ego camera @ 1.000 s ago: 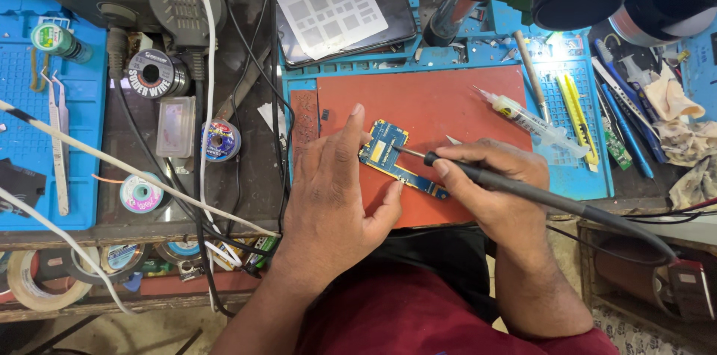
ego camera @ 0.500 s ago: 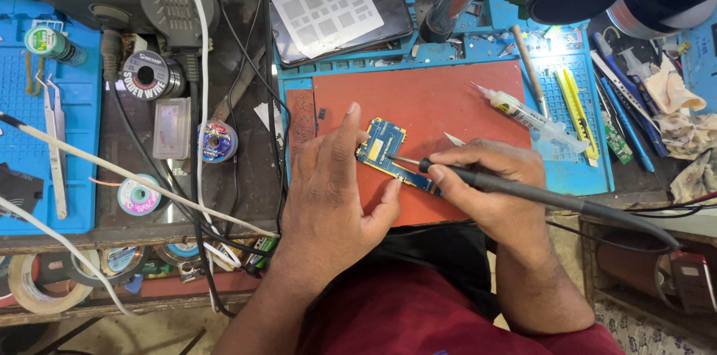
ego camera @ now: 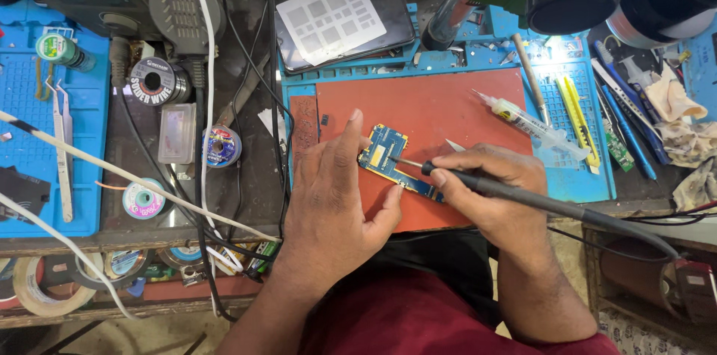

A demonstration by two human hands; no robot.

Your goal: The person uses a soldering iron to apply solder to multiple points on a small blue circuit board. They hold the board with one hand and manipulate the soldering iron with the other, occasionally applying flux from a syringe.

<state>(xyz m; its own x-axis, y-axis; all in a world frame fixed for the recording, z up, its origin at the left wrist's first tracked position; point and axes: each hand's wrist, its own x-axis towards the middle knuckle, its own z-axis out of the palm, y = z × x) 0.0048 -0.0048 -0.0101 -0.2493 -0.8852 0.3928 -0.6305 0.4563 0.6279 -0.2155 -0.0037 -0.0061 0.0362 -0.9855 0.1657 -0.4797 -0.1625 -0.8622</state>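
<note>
Hands steady a circuit board [ego camera: 393, 162], long axis seemingly up-left to down-right.

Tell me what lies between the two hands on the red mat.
In the head view, a small blue circuit board lies between the left hand and right hand, with the soldering iron tip resting on it.

Right hand [ego camera: 497, 191] presses soldering iron [ego camera: 523, 198] onto blue circuit board [ego camera: 388, 157].

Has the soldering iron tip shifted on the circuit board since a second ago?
Yes. The soldering iron tip slid left from the board's right end onto the middle of the circuit board, which stays on the red mat.
</note>
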